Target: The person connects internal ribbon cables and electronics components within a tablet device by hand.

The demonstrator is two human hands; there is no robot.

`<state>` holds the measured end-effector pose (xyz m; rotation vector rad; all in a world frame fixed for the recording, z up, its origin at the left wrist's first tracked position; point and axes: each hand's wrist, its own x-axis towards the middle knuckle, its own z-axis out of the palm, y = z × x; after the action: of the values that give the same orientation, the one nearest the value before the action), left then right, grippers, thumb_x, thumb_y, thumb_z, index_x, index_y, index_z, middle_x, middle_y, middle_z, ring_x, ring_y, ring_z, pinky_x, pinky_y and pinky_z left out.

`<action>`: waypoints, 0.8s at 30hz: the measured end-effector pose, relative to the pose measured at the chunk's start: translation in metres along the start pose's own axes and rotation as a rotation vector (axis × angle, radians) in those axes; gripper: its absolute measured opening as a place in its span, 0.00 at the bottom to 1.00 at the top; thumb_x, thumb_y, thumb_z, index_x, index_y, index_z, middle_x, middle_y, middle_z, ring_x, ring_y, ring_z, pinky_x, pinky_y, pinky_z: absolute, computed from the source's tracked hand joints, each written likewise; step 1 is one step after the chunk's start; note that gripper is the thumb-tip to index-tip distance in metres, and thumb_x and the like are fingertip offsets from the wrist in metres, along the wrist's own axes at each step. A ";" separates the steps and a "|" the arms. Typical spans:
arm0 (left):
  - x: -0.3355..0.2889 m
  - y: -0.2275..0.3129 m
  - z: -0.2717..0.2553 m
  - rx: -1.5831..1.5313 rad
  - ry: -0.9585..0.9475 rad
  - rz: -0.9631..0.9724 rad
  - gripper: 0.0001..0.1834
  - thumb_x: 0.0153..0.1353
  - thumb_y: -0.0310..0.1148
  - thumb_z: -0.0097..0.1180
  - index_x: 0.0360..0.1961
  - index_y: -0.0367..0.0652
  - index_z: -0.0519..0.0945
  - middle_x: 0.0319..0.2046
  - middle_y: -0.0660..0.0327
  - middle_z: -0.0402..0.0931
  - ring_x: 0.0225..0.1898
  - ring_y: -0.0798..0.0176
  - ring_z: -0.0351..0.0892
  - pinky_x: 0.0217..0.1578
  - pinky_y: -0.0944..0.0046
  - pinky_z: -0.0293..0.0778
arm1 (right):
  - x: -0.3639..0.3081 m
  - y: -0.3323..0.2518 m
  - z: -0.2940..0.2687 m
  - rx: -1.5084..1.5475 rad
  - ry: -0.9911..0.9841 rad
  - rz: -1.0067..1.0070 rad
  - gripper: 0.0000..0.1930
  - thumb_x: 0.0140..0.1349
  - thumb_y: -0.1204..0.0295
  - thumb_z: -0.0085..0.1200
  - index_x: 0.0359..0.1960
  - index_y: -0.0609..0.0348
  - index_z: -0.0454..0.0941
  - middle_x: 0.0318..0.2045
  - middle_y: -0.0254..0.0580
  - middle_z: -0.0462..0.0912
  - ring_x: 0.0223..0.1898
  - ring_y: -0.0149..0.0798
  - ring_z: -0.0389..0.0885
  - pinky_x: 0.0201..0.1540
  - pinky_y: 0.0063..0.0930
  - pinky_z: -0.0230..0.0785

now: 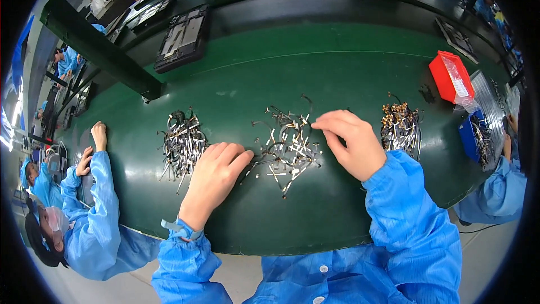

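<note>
A loose, spread-out pile of small black and white cables (289, 146) with tiny end connectors lies on the green table between my hands. My left hand (216, 171) rests palm down at its left side, with fingers curled and their undersides hidden. Beside those fingers, a denser heap of similar cables (183, 141) lies farther left. My right hand (353, 142) hovers at the pile's right edge, thumb and fingers drawn together; what they hold, if anything, is too small to make out. Right of it is a third heap of cables (402, 126), with gold-coloured ends.
A red bin (448, 77) with a plastic bag and a blue bin (468, 139) of cables stand at the right. Black trays (183, 38) sit at the back by a dark post (101, 48). Co-workers in blue sit at left (95, 219) and right (495, 191).
</note>
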<state>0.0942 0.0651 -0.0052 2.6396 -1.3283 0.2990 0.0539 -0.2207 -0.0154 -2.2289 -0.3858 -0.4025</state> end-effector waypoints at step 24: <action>-0.014 0.057 -0.009 -0.251 -0.026 -0.325 0.32 0.50 0.36 0.69 0.54 0.33 0.72 0.48 0.51 0.72 0.46 0.48 0.74 0.48 0.56 0.73 | 0.005 -0.007 0.029 0.070 -0.016 -0.033 0.12 0.58 0.85 0.55 0.44 0.63 0.81 0.40 0.50 0.82 0.40 0.46 0.84 0.43 0.31 0.77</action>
<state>0.0392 0.0444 0.0035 2.5912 -0.8551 0.0483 0.0600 -0.1934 -0.0267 -2.1617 -0.4387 -0.3835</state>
